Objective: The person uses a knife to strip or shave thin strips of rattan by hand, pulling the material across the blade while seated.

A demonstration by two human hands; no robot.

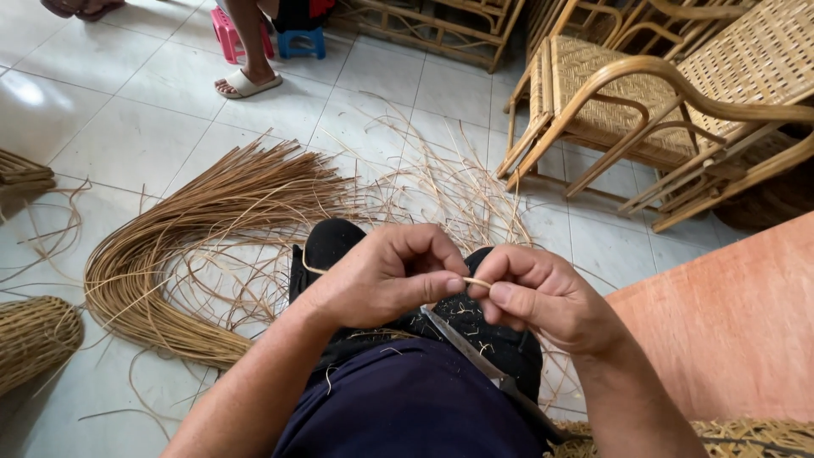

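Pinching a thin rattan strip (475, 282) between them, the person's left hand (386, 276) and right hand (543, 297) meet over the lap, just above a black cloth (335, 242) spread on the knee. Both hands are curled nearly shut: the left thumb and bent fingers close on one end of the short exposed length, and the right thumb and forefinger close on the other. That bare stretch of strip lies almost level, its long axis running from hand to hand with a slight downward slant toward the right hand; behind the left hand the strip carries on as a fine line curving up and away across the black cloth toward the floor. Just below the hands a long metal blade (462, 343) lies slantwise on the cloth, running down toward the right forearm. Beyond the cloth, on the white tiled floor (144, 127), a large bundle of rattan strips (182, 246) sweeps in a curve, with loose strands scattered around it. Farther off than the bundle stand wicker chairs (627, 93), and another person's sandalled foot (246, 82) rests near a pink stool (227, 32) and a blue stool (303, 42). A woven basket (34, 339) lies left of the bundle, and a reddish board (729, 322) stands right of the hands.
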